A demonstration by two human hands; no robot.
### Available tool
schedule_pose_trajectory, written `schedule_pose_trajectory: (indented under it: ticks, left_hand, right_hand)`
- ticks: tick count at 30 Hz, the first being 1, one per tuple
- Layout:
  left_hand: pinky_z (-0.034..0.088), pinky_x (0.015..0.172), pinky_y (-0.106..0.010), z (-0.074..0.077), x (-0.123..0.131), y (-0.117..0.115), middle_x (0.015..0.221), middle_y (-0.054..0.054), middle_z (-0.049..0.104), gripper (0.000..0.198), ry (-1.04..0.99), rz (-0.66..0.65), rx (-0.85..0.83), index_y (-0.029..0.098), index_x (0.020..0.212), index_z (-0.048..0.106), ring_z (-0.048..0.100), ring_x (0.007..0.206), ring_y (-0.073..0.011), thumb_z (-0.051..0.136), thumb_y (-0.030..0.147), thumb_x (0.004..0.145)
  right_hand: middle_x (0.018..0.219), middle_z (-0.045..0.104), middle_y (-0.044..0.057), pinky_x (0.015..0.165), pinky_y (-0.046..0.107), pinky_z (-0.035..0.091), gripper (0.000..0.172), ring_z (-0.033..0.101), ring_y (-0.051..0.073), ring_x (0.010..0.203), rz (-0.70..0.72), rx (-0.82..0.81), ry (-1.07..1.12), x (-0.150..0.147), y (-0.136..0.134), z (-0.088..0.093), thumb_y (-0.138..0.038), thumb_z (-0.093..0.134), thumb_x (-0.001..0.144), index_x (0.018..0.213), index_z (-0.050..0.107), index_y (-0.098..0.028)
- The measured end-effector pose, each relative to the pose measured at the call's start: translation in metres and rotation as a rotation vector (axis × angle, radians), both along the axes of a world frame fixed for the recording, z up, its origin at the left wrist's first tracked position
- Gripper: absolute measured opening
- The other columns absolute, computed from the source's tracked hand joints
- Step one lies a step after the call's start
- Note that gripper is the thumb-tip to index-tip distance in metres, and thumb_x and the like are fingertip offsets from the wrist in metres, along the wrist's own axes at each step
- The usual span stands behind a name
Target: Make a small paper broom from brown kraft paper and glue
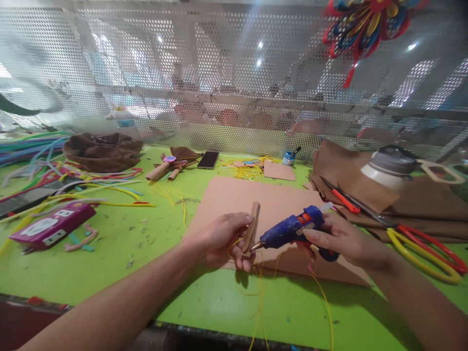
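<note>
My left hand (228,236) grips a narrow folded strip of brown cardboard (253,226), tilted upright over a large brown cardboard sheet (226,195). Thin yellow string (260,302) hangs from around those fingers toward the table's front edge. In my right hand (347,239) is a blue glue gun (288,230) with a clear glue stick poking out of its rear. Its nozzle points left and meets, or nearly meets, the strip's lower end. Fingers hide part of the glue gun's handle.
Large scissors (424,253) and an orange-handled cutter (345,201) lie at right, near a lidded jar (391,165) on folded brown material. A purple power strip (54,226) and pipe cleaners (32,156) are left. A phone (208,160) and ink bottle (288,158) stand behind.
</note>
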State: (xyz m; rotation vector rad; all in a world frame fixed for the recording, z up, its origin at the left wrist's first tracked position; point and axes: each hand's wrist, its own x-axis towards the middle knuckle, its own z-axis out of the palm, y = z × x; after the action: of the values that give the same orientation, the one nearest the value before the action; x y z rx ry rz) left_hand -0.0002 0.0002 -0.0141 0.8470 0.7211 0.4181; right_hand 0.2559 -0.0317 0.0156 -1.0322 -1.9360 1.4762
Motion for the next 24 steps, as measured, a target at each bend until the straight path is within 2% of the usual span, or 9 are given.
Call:
schedule_pose_trajectory:
  ticks: [6, 12, 15, 21, 24]
  left_hand:
    - [0.045, 0.036, -0.026, -0.005, -0.001, 0.002, 0.052, -0.009, 0.062, 0.030, -0.058, -0.027, 0.073, 0.011, 0.086, 0.051, 0.061, 0.039, -0.0208, 0.033, 0.035, 0.091]
    - [0.046, 0.036, -0.026, -0.001, 0.000, 0.000, 0.053, -0.007, 0.063, 0.029, -0.012, -0.030, 0.007, 0.013, 0.105, 0.047, 0.061, 0.040, -0.0209, 0.036, 0.036, 0.090]
    - [0.048, 0.037, -0.027, 0.000, 0.000, 0.001, 0.052, -0.005, 0.062, 0.027, -0.023, -0.005, 0.004, 0.014, 0.103, 0.047, 0.061, 0.042, -0.0203, 0.039, 0.036, 0.090]
    - [0.048, 0.038, -0.028, -0.008, -0.001, 0.005, 0.058, -0.010, 0.066, 0.030, -0.043, -0.050, 0.057, 0.012, 0.100, 0.048, 0.061, 0.040, -0.0206, 0.036, 0.038, 0.090]
    - [0.049, 0.040, -0.029, -0.011, -0.002, 0.005, 0.057, -0.010, 0.065, 0.030, -0.058, -0.039, 0.057, 0.011, 0.097, 0.049, 0.061, 0.042, -0.0201, 0.035, 0.037, 0.091]
  right_hand:
    - [0.069, 0.059, 0.007, 0.051, 0.023, 0.048, 0.040, 0.056, 0.014, 0.061, -0.090, 0.073, -0.074, -0.005, 0.001, 0.007, -0.049, 0.049, 0.089, 0.073, 0.061, -0.013]
    - [0.064, 0.057, 0.004, 0.053, 0.025, 0.049, 0.041, 0.057, 0.013, 0.056, -0.022, 0.018, -0.047, -0.004, -0.001, 0.005, -0.050, 0.051, 0.088, 0.070, 0.058, -0.013]
    - [0.064, 0.057, 0.004, 0.055, 0.024, 0.047, 0.042, 0.057, 0.013, 0.057, -0.019, 0.065, -0.059, -0.003, -0.002, 0.006, -0.050, 0.051, 0.088, 0.068, 0.058, -0.013]
    - [0.062, 0.057, 0.004, 0.047, 0.021, 0.038, 0.043, 0.050, 0.011, 0.055, -0.071, 0.155, -0.115, -0.006, -0.003, 0.014, -0.050, 0.049, 0.088, 0.066, 0.057, -0.014]
    - [0.062, 0.057, 0.004, 0.048, 0.022, 0.038, 0.044, 0.050, 0.011, 0.055, -0.072, 0.161, -0.126, -0.006, -0.004, 0.014, -0.051, 0.049, 0.088, 0.066, 0.057, -0.015]
